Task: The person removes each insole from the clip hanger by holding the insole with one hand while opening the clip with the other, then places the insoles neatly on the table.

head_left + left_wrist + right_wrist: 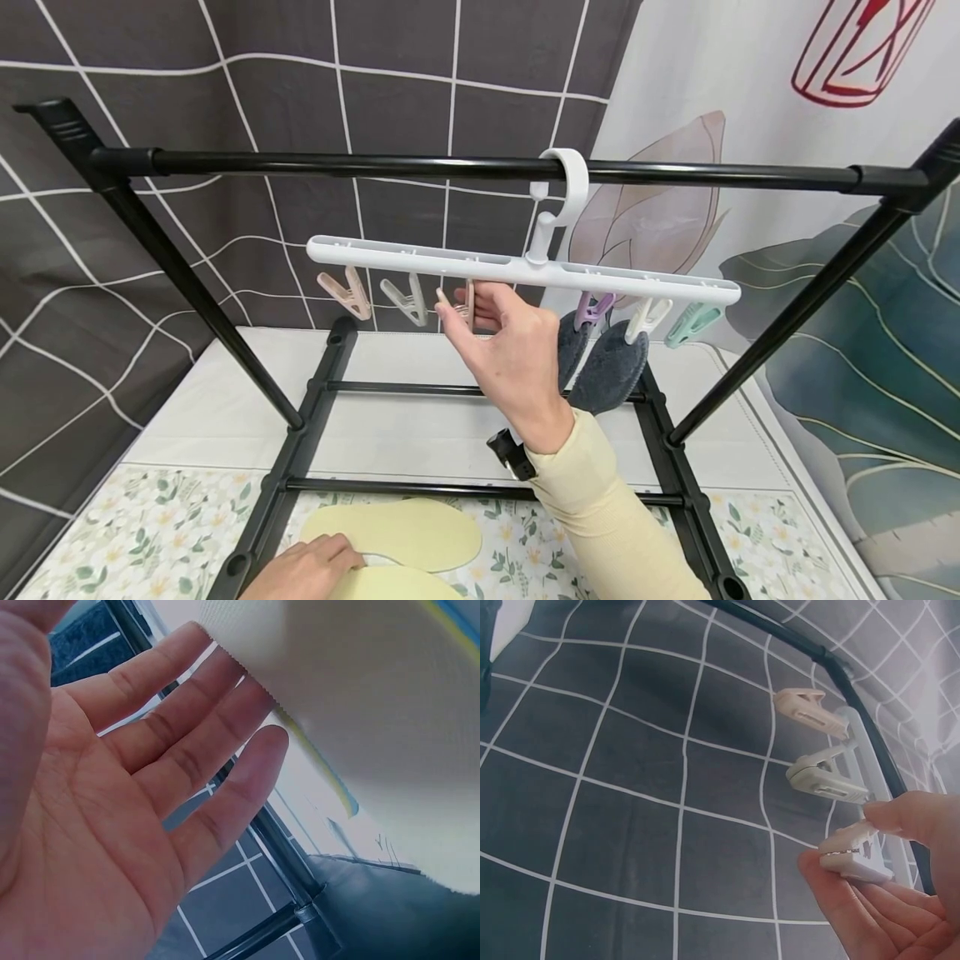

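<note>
A dark gridded curtain [397,108] stood behind the black rack [360,164]. Under the white hanger [472,263], the right hand [517,354] pinched a clip [849,856]. Only the left wrist view showed the straight fingers of the left hand [127,799], touching a yellow insole [397,585] over floral cloth [525,550]; only the head view showed grey insoles [609,371] hanging.

Below the white hanger [420,260], the left end has free space; dark insoles [609,371] obstruct the right.
</note>
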`<state>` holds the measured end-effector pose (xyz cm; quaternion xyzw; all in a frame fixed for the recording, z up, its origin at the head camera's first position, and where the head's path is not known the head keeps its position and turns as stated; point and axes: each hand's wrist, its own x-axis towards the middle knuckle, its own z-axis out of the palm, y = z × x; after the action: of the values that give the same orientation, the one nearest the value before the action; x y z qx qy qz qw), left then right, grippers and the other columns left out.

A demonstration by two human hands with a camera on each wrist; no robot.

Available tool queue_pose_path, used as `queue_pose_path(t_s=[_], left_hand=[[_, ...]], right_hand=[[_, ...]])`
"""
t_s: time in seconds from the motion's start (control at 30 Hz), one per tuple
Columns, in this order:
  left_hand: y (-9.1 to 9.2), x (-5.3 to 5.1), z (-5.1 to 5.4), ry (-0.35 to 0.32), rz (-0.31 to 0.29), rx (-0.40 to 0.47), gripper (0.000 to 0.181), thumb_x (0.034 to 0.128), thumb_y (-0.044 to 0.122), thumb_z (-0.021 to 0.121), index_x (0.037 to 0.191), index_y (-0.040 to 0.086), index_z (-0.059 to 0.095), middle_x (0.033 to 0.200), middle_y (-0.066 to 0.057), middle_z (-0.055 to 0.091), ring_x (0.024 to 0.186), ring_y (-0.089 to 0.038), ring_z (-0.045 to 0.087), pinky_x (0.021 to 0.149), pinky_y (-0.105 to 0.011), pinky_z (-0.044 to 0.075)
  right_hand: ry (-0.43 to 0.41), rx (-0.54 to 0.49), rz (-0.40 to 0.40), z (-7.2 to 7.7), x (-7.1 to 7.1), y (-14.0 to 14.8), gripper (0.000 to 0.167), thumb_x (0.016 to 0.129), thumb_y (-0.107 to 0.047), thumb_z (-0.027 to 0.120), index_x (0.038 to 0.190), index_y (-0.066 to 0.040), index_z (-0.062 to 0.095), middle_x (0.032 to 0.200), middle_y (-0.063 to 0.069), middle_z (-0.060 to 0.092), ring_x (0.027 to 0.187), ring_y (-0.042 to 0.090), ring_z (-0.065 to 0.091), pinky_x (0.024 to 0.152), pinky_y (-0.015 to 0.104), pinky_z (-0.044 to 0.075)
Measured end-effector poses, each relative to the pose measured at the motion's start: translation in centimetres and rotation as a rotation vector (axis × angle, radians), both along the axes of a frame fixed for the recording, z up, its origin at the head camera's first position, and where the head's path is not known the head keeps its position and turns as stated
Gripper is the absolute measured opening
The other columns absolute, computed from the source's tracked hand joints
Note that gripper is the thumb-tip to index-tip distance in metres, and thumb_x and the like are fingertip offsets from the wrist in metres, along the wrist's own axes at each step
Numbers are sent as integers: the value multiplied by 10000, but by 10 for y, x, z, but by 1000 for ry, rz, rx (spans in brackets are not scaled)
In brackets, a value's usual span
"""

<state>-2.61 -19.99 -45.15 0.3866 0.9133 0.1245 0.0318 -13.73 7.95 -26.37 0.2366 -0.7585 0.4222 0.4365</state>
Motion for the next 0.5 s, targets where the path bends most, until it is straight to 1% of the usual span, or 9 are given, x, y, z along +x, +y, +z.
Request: queue_pose_path(t_s=[0.23, 0.4, 0.5], left_hand=[[0, -1, 0, -22, 3, -6, 663, 805, 750, 641, 980, 116, 728, 906, 94, 569, 815, -27, 549, 635, -255, 505], [0, -2, -1, -57, 10, -6, 664, 805, 744, 647, 973, 108, 733, 889, 101, 571, 803, -16, 547, 625, -257, 503], [0, -3, -2, -70, 14, -5, 671, 803, 750, 643, 977, 108, 736, 885, 103, 573, 799, -15, 548, 618, -256, 498]], right_hand=[[-16, -5, 3, 0, 1, 0, 196, 852, -162, 801, 927, 0, 720, 781, 49, 747, 736, 141, 741, 698, 256, 594], [-22, -12, 8, -1, 2, 0, 204, 849, -157, 805, 941, 7, 724, 802, 61, 754, 739, 138, 742, 695, 244, 591], [-28, -21, 25, -1, 3, 0, 205, 856, -149, 803, 951, 15, 723, 810, 75, 754, 752, 143, 743, 710, 210, 582]])
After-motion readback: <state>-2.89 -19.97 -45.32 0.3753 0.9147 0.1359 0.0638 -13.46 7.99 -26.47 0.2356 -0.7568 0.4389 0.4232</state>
